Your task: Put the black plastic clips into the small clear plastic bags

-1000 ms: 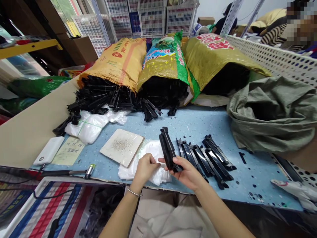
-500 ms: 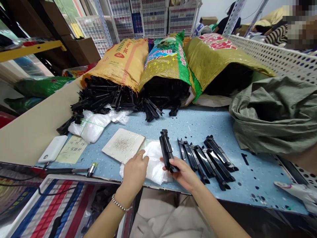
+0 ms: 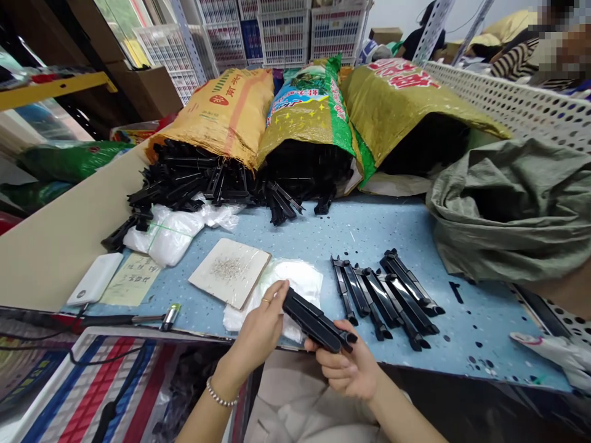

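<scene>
Orange sack (image 3: 231, 111), power bank (image 3: 95, 278), olive cloth (image 3: 512, 203)

Far edge: three woven sacks (image 3: 309, 111) lay side by side and closed it off, with black parts (image 3: 184, 178) spilling from their mouths onto the table (image 3: 369, 234).
Far right corner: a crumpled grey-green sack (image 3: 508, 209) filled it, below a perforated panel (image 3: 517, 107).
Middle: a bare blue strip ran open between the spilled parts and the things nearer the front.
Front right: a row of black bars (image 3: 388, 295) lay packed close. Beyond it was open top dotted with small black bits (image 3: 475, 363), up to a glove (image 3: 554, 351) at the corner.
Front edge, middle: the left hand (image 3: 261, 323) and right hand (image 3: 348, 369) held a black bar (image 3: 318, 323) across it, over a heap of white bags (image 3: 295, 280).
Front left: a board (image 3: 229, 272), a white bundle (image 3: 166, 231), a power bank (image 3: 95, 278), a paper slip (image 3: 132, 280) and a tool (image 3: 138, 319) left only narrow gaps.
</scene>
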Available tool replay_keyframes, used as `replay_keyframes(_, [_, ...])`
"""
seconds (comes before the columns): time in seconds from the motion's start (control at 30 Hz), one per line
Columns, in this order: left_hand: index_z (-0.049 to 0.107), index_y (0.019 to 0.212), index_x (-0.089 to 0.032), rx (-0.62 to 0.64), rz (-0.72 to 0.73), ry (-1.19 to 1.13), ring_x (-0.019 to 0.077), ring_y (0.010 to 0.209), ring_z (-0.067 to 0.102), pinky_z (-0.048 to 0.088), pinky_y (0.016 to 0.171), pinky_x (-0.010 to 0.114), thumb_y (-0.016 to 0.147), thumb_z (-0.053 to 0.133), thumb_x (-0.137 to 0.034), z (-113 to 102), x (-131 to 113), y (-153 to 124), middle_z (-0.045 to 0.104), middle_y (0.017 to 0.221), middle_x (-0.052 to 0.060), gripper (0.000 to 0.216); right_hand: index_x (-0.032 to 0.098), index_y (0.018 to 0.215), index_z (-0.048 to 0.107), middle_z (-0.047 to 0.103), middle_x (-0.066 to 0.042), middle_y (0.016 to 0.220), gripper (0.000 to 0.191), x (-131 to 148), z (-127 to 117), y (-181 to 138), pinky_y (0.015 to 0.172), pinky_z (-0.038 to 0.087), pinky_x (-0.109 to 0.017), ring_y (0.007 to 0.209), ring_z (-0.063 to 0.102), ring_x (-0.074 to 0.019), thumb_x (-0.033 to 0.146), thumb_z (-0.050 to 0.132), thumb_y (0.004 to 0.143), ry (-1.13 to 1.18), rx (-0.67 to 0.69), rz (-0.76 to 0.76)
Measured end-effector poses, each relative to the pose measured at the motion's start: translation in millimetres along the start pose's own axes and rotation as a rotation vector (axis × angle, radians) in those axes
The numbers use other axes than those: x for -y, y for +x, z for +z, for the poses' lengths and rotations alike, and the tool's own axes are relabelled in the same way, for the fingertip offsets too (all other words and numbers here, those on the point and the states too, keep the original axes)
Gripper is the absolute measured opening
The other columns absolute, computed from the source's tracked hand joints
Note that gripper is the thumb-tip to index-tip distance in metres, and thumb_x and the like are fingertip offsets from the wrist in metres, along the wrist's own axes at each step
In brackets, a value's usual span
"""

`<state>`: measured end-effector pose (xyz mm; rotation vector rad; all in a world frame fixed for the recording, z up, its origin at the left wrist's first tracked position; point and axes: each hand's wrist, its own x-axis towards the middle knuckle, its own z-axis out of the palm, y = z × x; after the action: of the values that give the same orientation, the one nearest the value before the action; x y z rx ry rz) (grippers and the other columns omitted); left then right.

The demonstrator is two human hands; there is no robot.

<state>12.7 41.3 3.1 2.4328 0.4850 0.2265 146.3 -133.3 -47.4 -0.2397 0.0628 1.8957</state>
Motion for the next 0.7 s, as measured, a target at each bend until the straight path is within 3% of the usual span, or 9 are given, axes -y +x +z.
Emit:
replay_keyframes(0.1, [0.011,0.150,-0.026,0.052,0.138,-0.031,0.0232,0.136,0.036,0.040,0.107,0.036,0.087,0.030,-0.005,4,-18,-13,0.026,0.152,0.012,0.069,0.005,0.099,0.061,0.036,0.009,0.043,0.064,6,4,7,0.034,0.010,-0.017,0.033,0.013,-0.0025,0.064,0.050,0.078,-0.073,-0.052,0.021])
replay_keyframes(0.17, [0.014,0.149,-0.026,0.062,0.216,-0.063,0.0208,0.136,0.036,0.039,0.108,0.035,0.088,0.030,-0.004,6,-26,-22,0.030,0.150,0.012,0.067,0.008,0.085,0.062,0.041,0.007,0.045,0.052,5,10,9,0.035,0.011,-0.018,0.033,0.022,-0.0025,0.060,0.056,0.077,-0.182,-0.206,-0.031])
replay_keyframes(0.27, [0.037,0.139,-0.022,-0.052,0.204,-0.073,0.0198,0.127,0.047,0.046,0.101,0.033,0.089,0.033,-0.006,8,-25,-31,0.041,0.140,0.014,0.052,0.012,0.075,0.060,0.052,0.002,0.052,0.036,1,20,6,0.038,0.012,-0.017,0.038,0.035,-0.0039,0.048,0.064,0.078,-0.331,-0.447,-0.215])
replay_keyframes(0.33, [0.053,0.120,-0.019,-0.192,0.109,0.001,0.0207,0.112,0.058,0.054,0.087,0.032,0.089,0.034,-0.006,8,-18,-33,0.045,0.134,0.016,0.039,0.010,0.082,0.063,0.051,0.001,0.051,0.039,-1,26,3,0.039,0.013,-0.018,0.037,0.030,-0.0035,0.049,0.060,0.081,-0.325,-0.429,-0.258])
replay_keyframes(0.4, [0.058,0.113,-0.017,-0.298,-0.023,0.155,0.0228,0.101,0.063,0.056,0.073,0.032,0.086,0.034,-0.003,10,-11,-31,0.043,0.137,0.018,0.039,0.007,0.092,0.065,0.047,0.003,0.048,0.049,0,30,0,0.039,0.015,-0.019,0.036,0.022,-0.0031,0.054,0.054,0.083,-0.267,-0.320,-0.222])
replay_keyframes(0.47, [0.050,0.128,-0.017,-0.324,-0.110,0.297,0.0265,0.101,0.064,0.056,0.067,0.033,0.082,0.033,0.001,13,-9,-26,0.035,0.145,0.020,0.052,0.004,0.096,0.065,0.045,0.003,0.048,0.053,1,32,0,0.039,0.015,-0.019,0.037,0.021,-0.0034,0.054,0.051,0.083,-0.218,-0.248,-0.203])
replay_keyframes(0.53, [0.028,0.145,-0.019,-0.292,-0.109,0.341,0.0290,0.106,0.063,0.056,0.068,0.034,0.079,0.033,0.003,17,-12,-22,0.029,0.150,0.021,0.069,0.005,0.094,0.065,0.044,0.003,0.048,0.052,1,30,4,0.039,0.015,-0.019,0.037,0.021,-0.0037,0.054,0.052,0.082,-0.195,-0.231,-0.179])
replay_keyframes(0.63, [0.002,0.150,-0.020,-0.164,0.114,0.227,0.0297,0.117,0.056,0.056,0.080,0.037,0.078,0.032,0.003,26,-26,-22,0.025,0.152,0.021,0.082,0.011,0.078,0.062,0.043,0.004,0.046,0.047,-1,24,15,0.039,0.016,-0.018,0.037,0.023,-0.0039,0.058,0.056,0.077,-0.223,-0.337,-0.175])
replay_keyframes(0.7, [0.000,0.151,-0.019,-0.041,0.284,0.107,0.0289,0.128,0.047,0.051,0.093,0.040,0.076,0.032,0.004,31,-34,-25,0.024,0.153,0.019,0.084,0.015,0.071,0.058,0.046,0.004,0.049,0.044,-4,21,21,0.040,0.019,-0.018,0.040,0.032,-0.0053,0.059,0.060,0.074,-0.328,-0.520,-0.274])
